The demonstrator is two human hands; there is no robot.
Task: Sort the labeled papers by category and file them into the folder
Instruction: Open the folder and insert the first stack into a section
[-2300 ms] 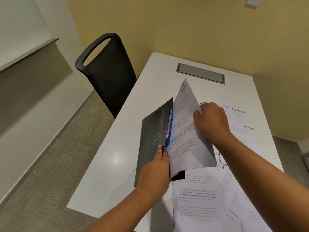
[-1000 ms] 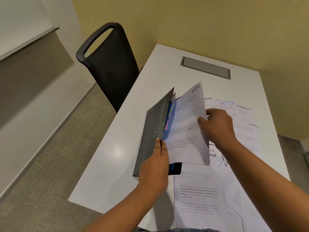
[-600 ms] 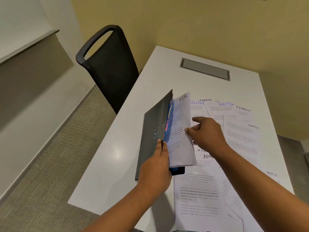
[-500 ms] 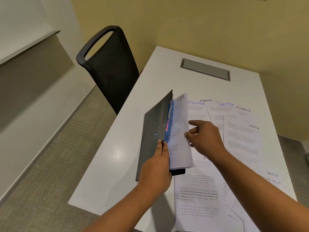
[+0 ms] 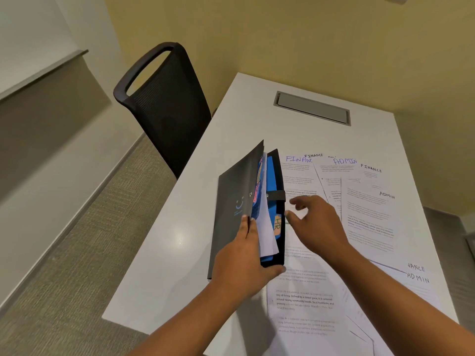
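Here, on the white surface [image 5: 246,119], labeled papers [image 5: 367,217] are spread just right of the folder [image 5: 236,201], which is held upright and parted by the left grip [image 5: 241,263]. The right grip [image 5: 318,227] is seen relaxed and empty beside it. The filed sheet [image 5: 266,235] should be pushed fully down before another is taken.

A white table [image 5: 205,196] runs toward a yellow wall [image 5: 282,34] at 12 o'clock, a grey hatch [image 5: 312,107] set in its far end. A black mesh chair [image 5: 169,111] stands at 10 o'clock. Grey carpet [image 5: 77,253] lies at 8 o'clock.
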